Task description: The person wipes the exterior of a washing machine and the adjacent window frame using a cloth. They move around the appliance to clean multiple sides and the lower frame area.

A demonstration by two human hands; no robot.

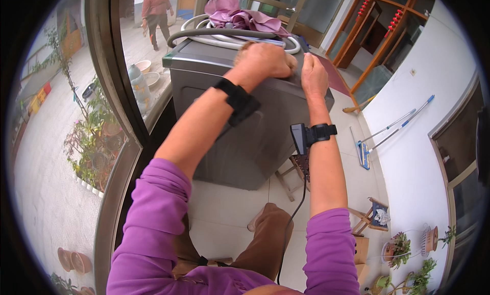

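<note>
A dark grey appliance cabinet (237, 134) stands in front of me, probably a washing machine. My left hand (266, 59), fingers curled, is over its top near the front edge; whether it holds anything is hidden. Beside it, at the top's right corner, is my right hand (314, 75), thumb and fingers pinched together; anything between them is too small to tell. Behind my hands a grey hose (222, 33) and white hoses (296, 46) lie coiled on the top. A crumpled pink-purple cloth (245, 17) rests over them. Both my wrists wear black straps with devices.
Left of the cabinet are a window frame (115, 65) and a ledge with bowls (151, 79). Outside stands a person (157, 12). Mops (398, 123) lean on the right wall. A wooden stool (285, 180), a folding stool (377, 216) and potted plants (400, 249) stand on the floor.
</note>
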